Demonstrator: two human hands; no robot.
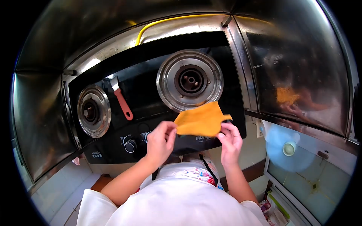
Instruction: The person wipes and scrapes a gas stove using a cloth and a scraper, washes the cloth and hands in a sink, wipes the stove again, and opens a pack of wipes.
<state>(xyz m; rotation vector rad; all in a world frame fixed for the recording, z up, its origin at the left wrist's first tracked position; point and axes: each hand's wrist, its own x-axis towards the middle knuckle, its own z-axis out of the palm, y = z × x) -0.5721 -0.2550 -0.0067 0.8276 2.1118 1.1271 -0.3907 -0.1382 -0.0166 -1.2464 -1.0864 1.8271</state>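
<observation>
An orange-yellow cleaning cloth (200, 119) is spread between my two hands, above the front of a black glass gas stove (147, 90). My left hand (162, 139) pinches the cloth's left corner between thumb and fingers. On the other side, my right hand (230, 141) grips the lower right edge near a small loop or tag. Just beyond the cloth lies the right burner (190, 79), a round metal dish whose near rim the cloth partly covers. A scraper (122, 101) with a red-orange handle and metal blade rests on the glass, left of the middle.
The left burner (93, 111) sits near the stove's left end. A control knob (129, 145) is on the front edge. Metal panels (298, 67) enclose the stove. A yellow gas hose (158, 24) runs along the back. A pale green cup (289, 148) stands at the right.
</observation>
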